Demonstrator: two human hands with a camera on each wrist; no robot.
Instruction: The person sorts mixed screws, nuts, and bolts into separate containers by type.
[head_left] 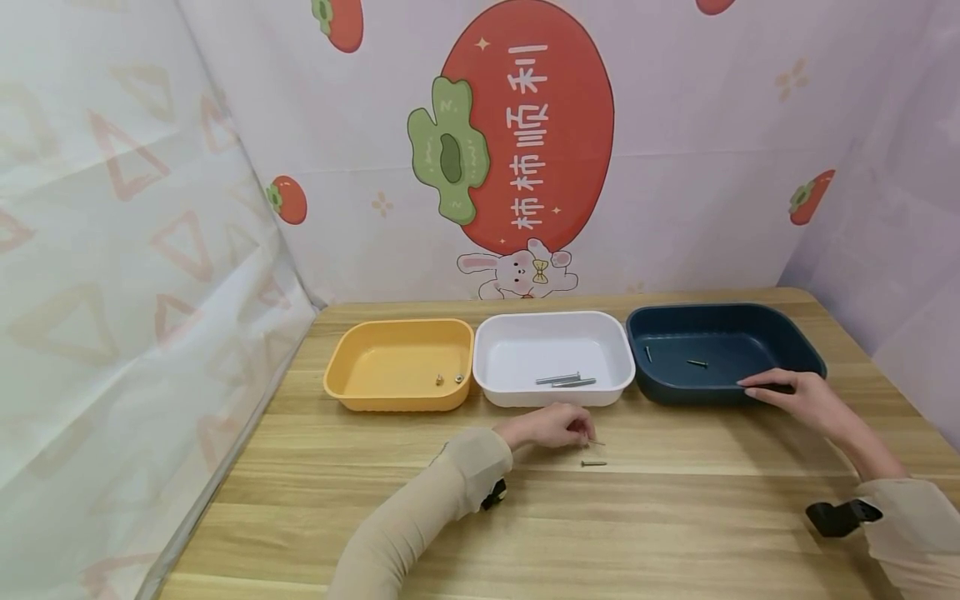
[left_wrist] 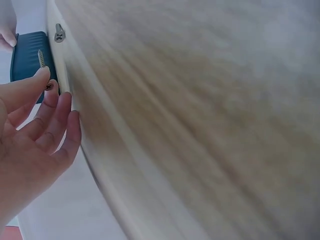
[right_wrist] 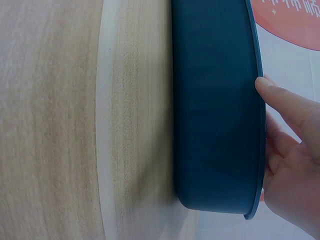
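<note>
My left hand (head_left: 551, 425) is low over the table in front of the white tray. Between thumb and index finger it pinches a small brass-coloured screw (left_wrist: 41, 59), whose cross-slotted head shows below the thumb. A second screw (head_left: 594, 463) lies on the wood just nearer to me. Over on the right, my right hand (head_left: 806, 398) grips the front rim of the dark blue tray (right_wrist: 217, 110), thumb on the outer edge and the other fingers behind the rim. Two small screws (head_left: 697, 363) lie inside that tray.
The white tray (head_left: 487, 385) stands in the middle and holds several long silver bolts (head_left: 573, 382). Left of it, a yellow tray (head_left: 397, 402) contains two small nuts (head_left: 458, 379). All three trays stand side by side along the back of the wooden table (head_left: 570, 533), before a printed cloth.
</note>
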